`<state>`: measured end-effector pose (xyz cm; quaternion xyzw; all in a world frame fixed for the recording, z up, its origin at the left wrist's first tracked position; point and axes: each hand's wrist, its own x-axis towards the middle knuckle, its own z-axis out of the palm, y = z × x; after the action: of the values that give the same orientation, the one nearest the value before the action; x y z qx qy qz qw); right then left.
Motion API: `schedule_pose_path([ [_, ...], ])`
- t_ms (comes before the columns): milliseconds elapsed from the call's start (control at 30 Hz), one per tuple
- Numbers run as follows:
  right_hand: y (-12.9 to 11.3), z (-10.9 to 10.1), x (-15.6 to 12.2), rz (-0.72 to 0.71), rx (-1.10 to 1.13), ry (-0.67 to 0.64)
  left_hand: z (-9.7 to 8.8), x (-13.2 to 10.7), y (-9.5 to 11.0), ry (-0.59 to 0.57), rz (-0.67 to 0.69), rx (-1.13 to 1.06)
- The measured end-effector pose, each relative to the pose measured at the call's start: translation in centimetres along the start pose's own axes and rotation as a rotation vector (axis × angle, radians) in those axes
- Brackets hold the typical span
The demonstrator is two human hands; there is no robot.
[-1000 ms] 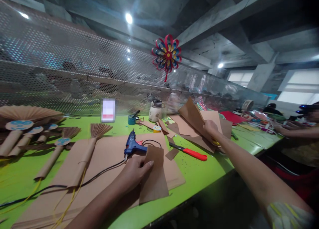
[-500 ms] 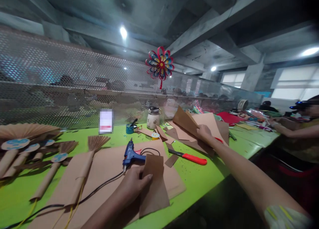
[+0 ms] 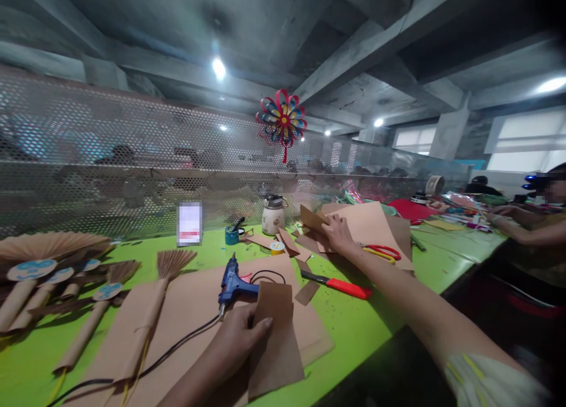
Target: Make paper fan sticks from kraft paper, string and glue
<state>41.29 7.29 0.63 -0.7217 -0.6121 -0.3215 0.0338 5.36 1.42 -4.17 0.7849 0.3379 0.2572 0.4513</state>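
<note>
Kraft-paper strip point(image 3: 277, 351) lay in the left grip point(image 3: 241, 327), its thumb closed over the near face and its fingers tucked behind, with little gap between them. The right grip point(image 3: 338, 233), reaching farther forward, had its fingers bent over the end of a brown paper piece point(image 3: 312, 219), whose far end tilted up; the thumb could not be made out clearly.

By my judgement, the step in hand was handling loose paper: one piece steadied, another picked at among the offcuts. The next move seemed to call for a firm pinch by the right grip and for keeping the left clear of the glue gun point(image 3: 230, 282), whose nozzle pointed back just beside its knuckles.

The strip was matt, plain and mid-brown, roughly rectangular, with straight long sides and an upper end bending over slightly. Whether its lower end touched the green surface point(image 3: 342, 324) I could not tell.

Between the grips lay a red-handled cutter point(image 3: 349, 288); just beyond the right wrist were red-and-yellow scissors point(image 3: 384, 252). Left of the left grip, a pleated paper fan point(image 3: 152, 312) rested on a wide kraft sheet point(image 3: 190, 301). Well ahead stood a bottle point(image 3: 273, 216).
</note>
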Motion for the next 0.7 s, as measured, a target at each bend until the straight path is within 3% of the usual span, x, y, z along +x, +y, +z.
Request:
schedule_pose_path([
  [100,-0.8,0.7,1.3,-0.008,-0.035,0.009,0.1,-0.1,-0.3,-0.001,0.008,-0.011],
  [267,0.8,1.2,4.2,0.107,-0.094,0.037,0.2,-0.3,0.2,-0.019,0.009,-0.050],
  [433,1.4,1.5,5.8,0.029,-0.079,0.005,0.3,-0.4,0.4,-0.025,-0.008,-0.040],
  [567,0.0,2.5,6.7,-0.099,0.020,-0.102,0.4,-0.6,0.5,-0.022,-0.005,-0.048],
  [700,-3.2,4.7,7.7,-0.177,0.142,-0.293,0.5,-0.8,0.9,-0.007,-0.041,-0.007],
])
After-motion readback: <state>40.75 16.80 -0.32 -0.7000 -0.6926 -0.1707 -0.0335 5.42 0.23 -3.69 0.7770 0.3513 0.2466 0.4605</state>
